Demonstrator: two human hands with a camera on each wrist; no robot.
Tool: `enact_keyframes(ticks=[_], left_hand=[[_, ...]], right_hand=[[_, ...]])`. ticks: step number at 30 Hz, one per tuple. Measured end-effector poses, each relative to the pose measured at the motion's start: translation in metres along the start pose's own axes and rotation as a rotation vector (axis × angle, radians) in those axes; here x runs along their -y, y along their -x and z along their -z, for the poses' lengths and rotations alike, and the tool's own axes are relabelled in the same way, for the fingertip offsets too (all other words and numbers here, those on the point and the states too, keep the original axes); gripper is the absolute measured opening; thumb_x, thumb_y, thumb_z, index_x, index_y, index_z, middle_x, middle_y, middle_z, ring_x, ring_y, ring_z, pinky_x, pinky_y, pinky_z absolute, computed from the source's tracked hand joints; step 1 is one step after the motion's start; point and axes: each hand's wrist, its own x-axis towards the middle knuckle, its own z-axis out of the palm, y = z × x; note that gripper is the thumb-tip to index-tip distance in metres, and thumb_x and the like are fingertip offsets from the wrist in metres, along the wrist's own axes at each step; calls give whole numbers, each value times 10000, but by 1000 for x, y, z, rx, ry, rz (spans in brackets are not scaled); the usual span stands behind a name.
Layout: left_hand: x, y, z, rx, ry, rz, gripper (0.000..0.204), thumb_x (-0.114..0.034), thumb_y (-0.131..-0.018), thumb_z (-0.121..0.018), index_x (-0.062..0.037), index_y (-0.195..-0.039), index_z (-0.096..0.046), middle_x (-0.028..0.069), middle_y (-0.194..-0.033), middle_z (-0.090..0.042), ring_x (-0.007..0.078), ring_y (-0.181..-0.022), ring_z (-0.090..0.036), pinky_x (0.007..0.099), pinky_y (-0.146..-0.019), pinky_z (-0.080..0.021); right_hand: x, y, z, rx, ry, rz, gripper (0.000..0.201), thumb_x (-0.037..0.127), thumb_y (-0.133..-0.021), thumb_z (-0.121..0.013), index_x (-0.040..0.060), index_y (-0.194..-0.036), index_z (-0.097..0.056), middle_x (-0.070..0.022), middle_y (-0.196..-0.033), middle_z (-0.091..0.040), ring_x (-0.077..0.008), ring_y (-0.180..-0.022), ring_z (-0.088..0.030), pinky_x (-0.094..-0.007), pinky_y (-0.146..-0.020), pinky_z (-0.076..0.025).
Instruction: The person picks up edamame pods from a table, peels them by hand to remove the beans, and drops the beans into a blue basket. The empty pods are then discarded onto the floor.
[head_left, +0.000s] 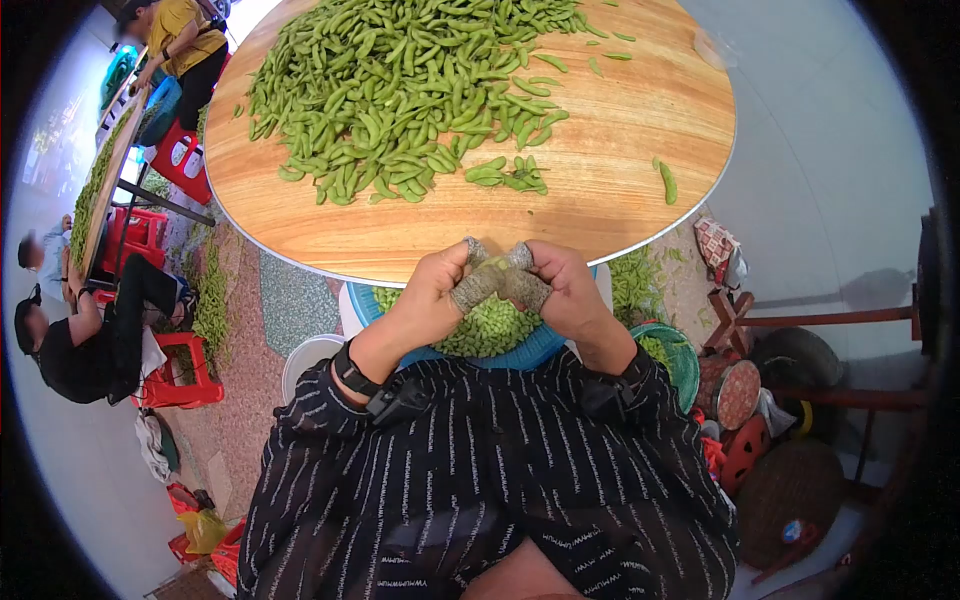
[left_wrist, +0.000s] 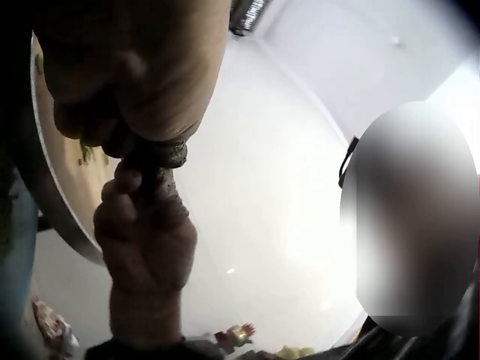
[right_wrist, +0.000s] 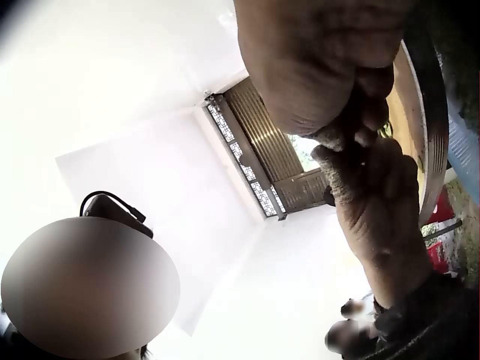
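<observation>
My left hand [head_left: 432, 298] and right hand [head_left: 562, 290] meet just in front of the round wooden table [head_left: 610, 140], above a blue basket [head_left: 535, 350] of green beans. Grey wraps [head_left: 478, 288] cover my thumbs and forefingers. Their tips pinch a small green pod [head_left: 496, 266] between them. The left wrist view shows my left hand [left_wrist: 127, 67] on top, pressed against my right hand [left_wrist: 142, 232]. In the right wrist view my right hand [right_wrist: 315, 60] meets the wrapped fingers of my left hand [right_wrist: 379, 210]; the pod is hidden there.
A big heap of green pods [head_left: 400, 90] covers the table's far half, with a few loose pods [head_left: 510, 175] nearer me. A white bucket [head_left: 305, 360] and a green basket [head_left: 682, 358] flank the blue one. Red stools [head_left: 175, 370] and seated people [head_left: 80, 340] are at the left.
</observation>
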Motion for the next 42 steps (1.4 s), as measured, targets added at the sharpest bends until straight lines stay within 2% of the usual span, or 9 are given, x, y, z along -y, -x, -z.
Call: enact_keyframes(ticks=[7, 16, 20, 24, 26, 33, 35, 38, 42], left_hand=[[-5, 12, 16, 88, 384, 442, 158, -206, -869, -468, -49, -882, -485, -46, -634, -427, 36, -517, -368, 174, -450, -289], [0, 30, 16, 79, -113, 208, 246, -51, -831, -447, -45, -1076, -466, 30, -785, -518, 93, -681, -478, 219, -578, -374], [-31, 23, 21, 369, -680, 109, 289, -14, -742, -517, -56, -1027, -525, 100, -971, -555, 250, -862, -544, 327, -713, -426], [-46, 1, 27, 359, -846, -124, 271, -73, -678, -600, -51, -946, -571, 123, -970, -565, 331, -894, -530, 373, -732, -432], [-40, -21, 40, 318, -857, -188, 252, -111, -700, -607, -49, -942, -572, 146, -894, -560, 337, -817, -534, 385, -679, -428], [0, -92, 57, -39, -1158, -181, 179, -160, -721, -594, -8, -809, -560, 164, -784, -541, 347, -726, -525, 413, -617, -423], [10, -96, 62, 5, -1238, -176, 140, -131, -730, -576, -13, -800, -549, 157, -764, -508, 348, -714, -512, 402, -602, -416], [-7, -89, 54, -98, -1261, -211, 192, -166, -695, -613, -5, -777, -550, 165, -744, -544, 344, -688, -530, 423, -582, -420], [-17, -77, 55, -179, -1221, -83, 167, -140, -702, -599, 0, -770, -536, 178, -687, -560, 355, -649, -536, 417, -549, -420]], right_hand=[[-3, 1, 1, 106, 41, -21, 94, 64, -785, -559, 6, -858, -544, 41, -730, -539, -31, -666, -447, -193, -579, -380], [-14, 8, -1, -3, 254, 30, 122, 94, -771, -579, 8, -854, -558, -11, -713, -555, -61, -651, -459, -229, -590, -399], [-4, 40, 35, -131, 418, 20, 129, 127, -768, -585, 11, -819, -560, -54, -661, -551, -78, -613, -470, -241, -566, -401], [5, 106, 103, -138, 1160, -465, 178, 131, -698, -598, 19, -833, -570, -211, -732, -555, -338, -683, -554, -369, -602, -433], [-20, 147, 134, -272, 1440, -500, 152, 71, -657, -583, -25, -771, -551, -230, -655, -514, -326, -584, -512, -359, -554, -410], [-55, 164, 149, -248, 1169, -415, 116, 55, -670, -549, -30, -749, -546, -208, -644, -519, -171, -562, -471, -342, -558, -401], [-32, 136, 121, -222, 1002, -430, 125, 48, -645, -553, -34, -739, -538, -245, -687, -493, -363, -583, -478, -375, -569, -404], [2, 97, 82, -209, 831, -305, 151, 127, -755, -573, -21, -734, -552, -199, -585, -458, -148, -503, -397, -296, -504, -378], [12, 44, 41, -200, 411, -65, 180, 151, -789, -560, -3, -881, -566, -8, -678, -535, -80, -560, -441, -233, -512, -384]])
